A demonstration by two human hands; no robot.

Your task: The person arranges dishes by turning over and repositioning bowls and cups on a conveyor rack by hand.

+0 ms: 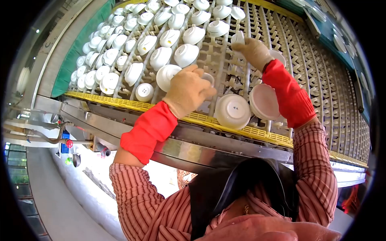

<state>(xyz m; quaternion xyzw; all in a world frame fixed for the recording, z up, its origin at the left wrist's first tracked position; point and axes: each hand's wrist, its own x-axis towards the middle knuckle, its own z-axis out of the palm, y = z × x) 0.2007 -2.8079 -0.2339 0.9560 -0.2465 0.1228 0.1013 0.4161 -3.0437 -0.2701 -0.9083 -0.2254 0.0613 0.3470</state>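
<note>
My left hand [187, 89], in a tan glove with a red cuff, reaches over the peg conveyor with its fingers bent. A small white bowl [208, 78] shows between its thumb and fingers, partly hidden. Another white bowl [165, 76] lies against the back of this hand. My right hand [254, 52], gloved the same way, pinches a small white bowl [238, 37] at its fingertips. Below the hands, near the front edge, a large white bowl [233, 111] rests bottom up, a mark on its base. Beside it a second large bowl [264, 102] is tilted.
Rows of white bowls [161, 58] fill the left part of the conveyor [313, 88]. A yellow edge strip [132, 103] and a metal rail [193, 150] run along the front. More dishes [339, 43] lie on a green belt at the upper right.
</note>
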